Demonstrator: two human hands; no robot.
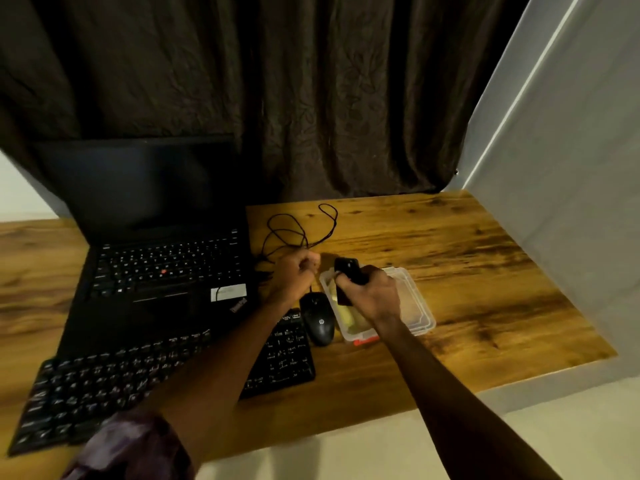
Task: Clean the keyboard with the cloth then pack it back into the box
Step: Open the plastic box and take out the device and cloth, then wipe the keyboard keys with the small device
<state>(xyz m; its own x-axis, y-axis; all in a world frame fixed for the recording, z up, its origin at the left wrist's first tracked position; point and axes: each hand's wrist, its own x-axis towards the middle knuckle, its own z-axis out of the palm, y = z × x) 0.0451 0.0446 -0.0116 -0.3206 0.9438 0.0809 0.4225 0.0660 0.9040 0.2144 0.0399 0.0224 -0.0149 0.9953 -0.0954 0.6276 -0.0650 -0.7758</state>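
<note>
My left hand (297, 273) curled tight, pinching thin black cable (294, 226) near its loose loops. My right hand (375, 294) gripping small black object (348, 268) just above clear plastic box (415, 299); can't tell what object is. Keyboard (104, 386) lying flat on wooden table (467, 254) in front of laptop (166, 265), under my left forearm, mouse (318, 320) beside its right end. Yellowish item (346, 317) in box, maybe cloth, unsure. My read: no wiping under way, keyboard not packed; cleaning and packing both left.

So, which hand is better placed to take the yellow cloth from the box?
Probably right: the right hand is over the box, beside the cloth, though it holds a black object. The left hand grips the cable.
</note>
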